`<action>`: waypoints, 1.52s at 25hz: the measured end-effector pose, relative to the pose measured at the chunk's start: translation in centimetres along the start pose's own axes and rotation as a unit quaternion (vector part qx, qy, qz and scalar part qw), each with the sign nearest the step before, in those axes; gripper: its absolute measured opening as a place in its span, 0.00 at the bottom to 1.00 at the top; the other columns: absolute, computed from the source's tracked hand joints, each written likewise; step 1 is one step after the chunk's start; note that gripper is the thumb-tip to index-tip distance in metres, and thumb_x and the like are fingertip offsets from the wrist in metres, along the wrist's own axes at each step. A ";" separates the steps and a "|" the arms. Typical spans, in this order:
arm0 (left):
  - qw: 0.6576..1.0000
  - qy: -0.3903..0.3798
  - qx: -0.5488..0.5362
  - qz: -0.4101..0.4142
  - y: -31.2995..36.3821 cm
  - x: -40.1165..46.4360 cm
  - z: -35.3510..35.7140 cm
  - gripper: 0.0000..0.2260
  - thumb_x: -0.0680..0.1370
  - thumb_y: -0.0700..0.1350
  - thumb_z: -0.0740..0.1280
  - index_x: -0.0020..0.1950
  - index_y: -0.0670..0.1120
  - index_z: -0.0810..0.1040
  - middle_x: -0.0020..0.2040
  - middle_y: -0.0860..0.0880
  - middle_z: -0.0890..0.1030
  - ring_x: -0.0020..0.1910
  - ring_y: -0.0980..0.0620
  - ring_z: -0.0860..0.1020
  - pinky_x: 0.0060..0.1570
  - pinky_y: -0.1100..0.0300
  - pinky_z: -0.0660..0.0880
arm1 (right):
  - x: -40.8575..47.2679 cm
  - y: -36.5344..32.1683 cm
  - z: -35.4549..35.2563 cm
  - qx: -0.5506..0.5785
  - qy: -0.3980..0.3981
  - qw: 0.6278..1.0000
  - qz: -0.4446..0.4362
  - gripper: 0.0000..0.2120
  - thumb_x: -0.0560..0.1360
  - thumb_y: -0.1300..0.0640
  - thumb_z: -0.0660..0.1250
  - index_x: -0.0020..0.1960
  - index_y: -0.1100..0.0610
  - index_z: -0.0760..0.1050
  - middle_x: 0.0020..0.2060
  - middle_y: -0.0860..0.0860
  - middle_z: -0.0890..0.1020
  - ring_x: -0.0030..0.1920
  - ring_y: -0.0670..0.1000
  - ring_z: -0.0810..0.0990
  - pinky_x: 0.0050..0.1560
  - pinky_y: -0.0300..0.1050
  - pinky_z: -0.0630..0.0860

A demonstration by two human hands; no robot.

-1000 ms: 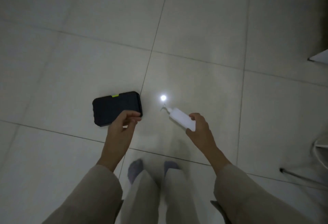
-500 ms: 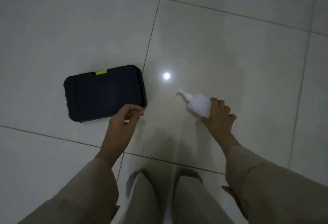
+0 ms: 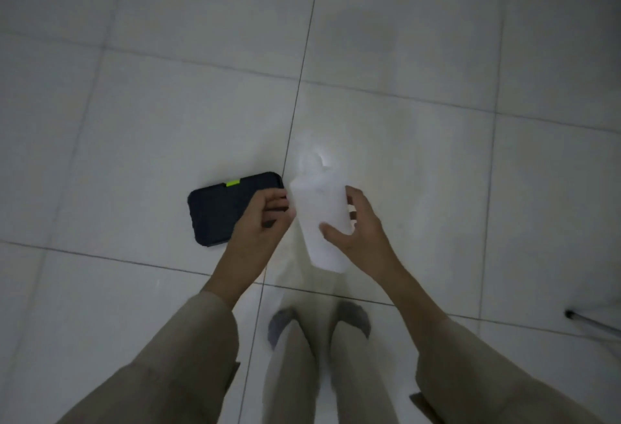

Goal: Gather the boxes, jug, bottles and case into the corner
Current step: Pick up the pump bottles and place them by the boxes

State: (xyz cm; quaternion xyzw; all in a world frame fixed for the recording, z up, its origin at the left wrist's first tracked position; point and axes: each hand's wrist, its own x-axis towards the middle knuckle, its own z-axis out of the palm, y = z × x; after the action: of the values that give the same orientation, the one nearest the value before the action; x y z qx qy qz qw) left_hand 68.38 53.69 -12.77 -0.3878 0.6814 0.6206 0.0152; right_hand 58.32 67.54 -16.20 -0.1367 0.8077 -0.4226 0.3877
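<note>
Since half a second ago the white pump bottle (image 3: 321, 222) has come off the floor (image 3: 437, 188) and now sits nearer the camera, motion-blurred, its pump head hard to make out. The right hand (image 3: 361, 230) grips its right side, thumb across the front. The left hand (image 3: 260, 218), fingers loosely curled, holds nothing and hides the near right part of the black case (image 3: 221, 208), which lies flat on the floor left of the bottle.

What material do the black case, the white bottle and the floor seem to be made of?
Black case: probably hard plastic, matte, with a moulded rim and a green latch.
White bottle: likely translucent plastic; blurred, so uncertain.
Floor: glossy ceramic-looking tiles with dark grout lines.
</note>
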 end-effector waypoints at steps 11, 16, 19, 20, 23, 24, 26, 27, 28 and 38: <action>0.936 -0.236 0.000 0.261 34.9 -15.5 -0.5 0.23 0.70 0.53 0.68 0.64 0.51 0.68 0.56 0.57 0.76 0.47 0.68 0.78 0.44 0.71 0.76 | -23.9 -25.9 -19.6 0.061 0.166 0.971 -0.160 0.29 0.73 0.53 0.69 0.70 0.45 0.62 0.63 0.45 0.72 0.57 0.47 0.76 0.55 0.42 0.78; 0.866 -0.355 0.032 0.350 42.5 -27.1 6.1 0.22 0.66 0.56 0.70 0.58 0.53 0.71 0.56 0.57 0.77 0.50 0.57 0.80 0.41 0.67 0.78 | -40.5 -27.1 -24.7 0.086 0.317 0.934 -0.142 0.27 0.73 0.52 0.68 0.70 0.46 0.63 0.62 0.47 0.74 0.58 0.48 0.77 0.55 0.45 0.79; 0.796 -0.471 0.053 0.377 44.0 -35.1 11.2 0.23 0.65 0.57 0.74 0.56 0.54 0.72 0.55 0.57 0.78 0.49 0.57 0.81 0.42 0.66 0.78 | -51.7 -25.0 -25.2 0.093 0.412 0.901 -0.100 0.27 0.71 0.50 0.70 0.68 0.49 0.66 0.60 0.49 0.76 0.58 0.48 0.78 0.58 0.47 0.78; 0.761 -0.518 0.070 0.385 44.0 -38.6 13.2 0.24 0.64 0.58 0.75 0.56 0.54 0.73 0.55 0.57 0.78 0.49 0.57 0.81 0.42 0.66 0.79 | -56.2 -24.0 -24.7 0.100 0.451 0.883 -0.080 0.25 0.72 0.52 0.70 0.66 0.50 0.68 0.59 0.49 0.77 0.57 0.48 0.79 0.57 0.46 0.77; 0.669 -0.623 0.092 0.395 42.4 -49.0 18.0 0.22 0.65 0.54 0.75 0.56 0.52 0.73 0.55 0.54 0.79 0.47 0.60 0.81 0.40 0.69 0.77 | -68.0 -21.2 -22.1 0.112 0.542 0.833 -0.021 0.22 0.72 0.55 0.70 0.64 0.52 0.69 0.59 0.51 0.78 0.56 0.48 0.79 0.56 0.43 0.78; 0.639 -0.652 0.095 0.396 41.4 -52.5 19.2 0.22 0.64 0.54 0.73 0.55 0.53 0.73 0.55 0.53 0.79 0.48 0.59 0.81 0.40 0.69 0.77 | -71.6 -20.3 -20.8 0.115 0.567 0.816 -0.005 0.23 0.72 0.54 0.70 0.64 0.52 0.69 0.60 0.50 0.78 0.56 0.48 0.79 0.57 0.43 0.78; 0.577 -0.706 0.102 0.398 38.7 -60.3 21.0 0.22 0.63 0.54 0.74 0.55 0.54 0.73 0.55 0.51 0.79 0.49 0.55 0.81 0.42 0.64 0.80 | -79.4 -18.3 -17.3 0.126 0.621 0.773 0.031 0.25 0.71 0.52 0.70 0.66 0.51 0.68 0.61 0.49 0.77 0.56 0.48 0.80 0.56 0.44 0.78; 0.551 -0.724 0.106 0.400 37.2 -63.8 21.5 0.24 0.63 0.55 0.75 0.56 0.53 0.73 0.56 0.51 0.79 0.49 0.54 0.81 0.44 0.63 0.80 | -82.8 -17.5 -15.5 0.132 0.641 0.755 0.049 0.25 0.71 0.53 0.70 0.66 0.51 0.68 0.61 0.49 0.77 0.56 0.47 0.80 0.55 0.44 0.79; 0.525 -0.744 0.110 0.398 35.6 -67.3 22.0 0.25 0.63 0.55 0.76 0.57 0.52 0.72 0.56 0.50 0.79 0.49 0.54 0.82 0.45 0.62 0.80 | -86.3 -16.7 -13.5 0.133 0.658 0.738 0.068 0.26 0.72 0.53 0.70 0.67 0.51 0.67 0.61 0.49 0.77 0.57 0.47 0.79 0.56 0.45 0.79; 0.335 -0.857 0.148 0.362 14.9 -98.6 20.9 0.23 0.61 0.60 0.72 0.52 0.63 0.68 0.52 0.66 0.74 0.51 0.65 0.75 0.43 0.68 0.74 | -117.2 -11.4 7.0 0.119 0.793 0.552 0.229 0.20 0.75 0.54 0.65 0.67 0.50 0.67 0.58 0.50 0.77 0.55 0.43 0.78 0.52 0.34 0.74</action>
State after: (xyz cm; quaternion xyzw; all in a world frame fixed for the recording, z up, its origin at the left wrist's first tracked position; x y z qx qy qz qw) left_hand 119.48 120.84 44.37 0.6513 0.4471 0.4450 0.4217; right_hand 139.84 120.87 50.28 0.4906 0.7346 -0.3488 -0.3132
